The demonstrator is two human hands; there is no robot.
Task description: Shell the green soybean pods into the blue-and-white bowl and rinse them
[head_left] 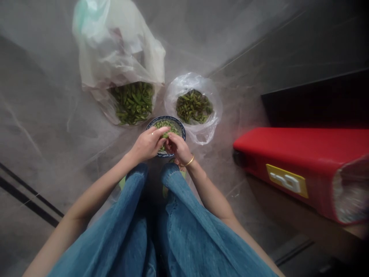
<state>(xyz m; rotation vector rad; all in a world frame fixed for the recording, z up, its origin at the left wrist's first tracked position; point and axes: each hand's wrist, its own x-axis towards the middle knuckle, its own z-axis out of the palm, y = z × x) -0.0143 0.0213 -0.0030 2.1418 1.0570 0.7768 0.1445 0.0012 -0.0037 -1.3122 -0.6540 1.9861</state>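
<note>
Over a blue-rimmed bowl [184,132] of shelled green beans [171,125], both of my hands meet with the fingers closed. My left hand [147,144], with a ring on one finger, pinches a green bean pod [165,135]. From the other side my right hand [179,148], with a gold bracelet at the wrist, grips the same pod. The fingers cover part of it. Beyond my left hand lie green pods [135,102] in the mouth of a large white plastic bag [121,50]. A clear plastic bag [213,92] beyond my right hand holds browner pods or shells [193,107].
To the right is a red box-like object [288,144] with a yellow label [286,180], next to a dark panel [317,100]. The floor [52,115] is grey and marbled. My knees in blue jeans [138,177] are just below the bowl.
</note>
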